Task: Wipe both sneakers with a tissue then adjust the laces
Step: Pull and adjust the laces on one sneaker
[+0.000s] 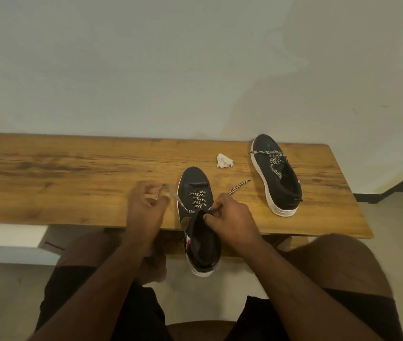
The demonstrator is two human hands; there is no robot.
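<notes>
Both hands (143, 207) (232, 217) pinch laces (199, 200) on the edge-overhanging sneaker (199, 217).

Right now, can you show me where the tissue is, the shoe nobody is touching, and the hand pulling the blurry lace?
tissue (225, 160), head view, middle of the crumpled white wad.
far sneaker (278, 181), head view, dark upper beside its opening.
left hand (143, 207), head view, back of the hand.

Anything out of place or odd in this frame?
The near sneaker hangs heel-first off the table edge, steadied only by the right hand at its laces. A crumpled tissue lies loose on the table. Nothing looks damaged.
</notes>
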